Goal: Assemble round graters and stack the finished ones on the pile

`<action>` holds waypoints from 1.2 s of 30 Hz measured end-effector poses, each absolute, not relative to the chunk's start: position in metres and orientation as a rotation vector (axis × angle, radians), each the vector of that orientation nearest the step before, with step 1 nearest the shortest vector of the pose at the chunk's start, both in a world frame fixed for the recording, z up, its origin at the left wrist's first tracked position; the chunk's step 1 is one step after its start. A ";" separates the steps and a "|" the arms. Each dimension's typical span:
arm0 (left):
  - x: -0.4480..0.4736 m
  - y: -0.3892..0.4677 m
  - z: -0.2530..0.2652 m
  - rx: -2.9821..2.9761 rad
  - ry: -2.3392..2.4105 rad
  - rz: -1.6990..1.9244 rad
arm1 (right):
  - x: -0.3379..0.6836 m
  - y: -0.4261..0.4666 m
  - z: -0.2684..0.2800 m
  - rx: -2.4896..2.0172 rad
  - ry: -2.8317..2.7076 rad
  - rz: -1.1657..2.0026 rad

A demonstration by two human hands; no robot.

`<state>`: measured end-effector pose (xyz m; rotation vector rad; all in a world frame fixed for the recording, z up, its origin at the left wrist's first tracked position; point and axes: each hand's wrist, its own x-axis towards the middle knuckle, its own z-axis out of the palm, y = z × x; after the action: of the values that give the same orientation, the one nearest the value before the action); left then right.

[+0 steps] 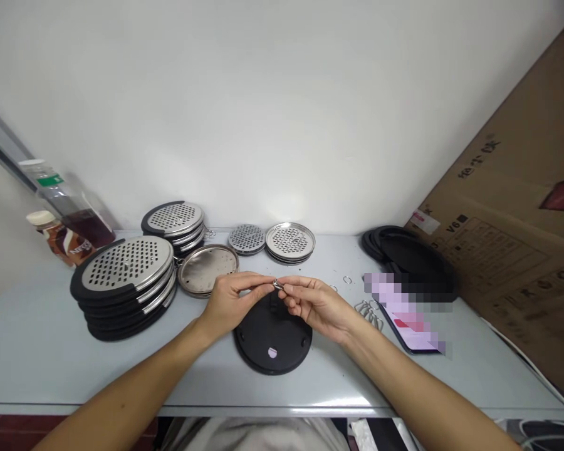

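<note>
Above a round black disc (273, 341), both hands meet at a small shiny metal piece (277, 285); whether it is a ring or a clip is too small to tell. My left hand (232, 302) pinches it between thumb and forefinger from the left. From the other side, the closed fingers of my right hand (320, 305) grip it too. The disc lies flat on the table, with a pale round sticker in its lower part; its far edge is partly hidden by the hands. Metal clips (369, 314) and a thin ring (347, 280) lie right of my right hand.
Stacked graters with black rims (126, 266) stand at left, more (176, 219) behind. Round metal plates (207, 269) and perforated discs (290, 242) sit near the wall. Bottles (59, 238) stand far left. Black rims (416, 260), a phone (411, 319) and a cardboard box (512, 250) occupy the right.
</note>
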<state>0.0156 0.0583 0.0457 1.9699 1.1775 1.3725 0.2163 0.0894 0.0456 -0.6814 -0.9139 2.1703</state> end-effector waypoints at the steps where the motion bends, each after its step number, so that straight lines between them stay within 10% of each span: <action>1: 0.015 0.058 0.045 1.988 1.179 1.386 | 0.216 0.088 0.046 -0.686 -0.923 2.163; 36: 0.020 0.058 0.042 2.023 1.195 1.390 | 0.212 0.087 0.044 -0.790 -0.756 2.058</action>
<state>0.0201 0.0579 0.0425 2.0234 1.1950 1.3898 0.2117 0.0871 0.0440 -0.7904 -0.7559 2.0584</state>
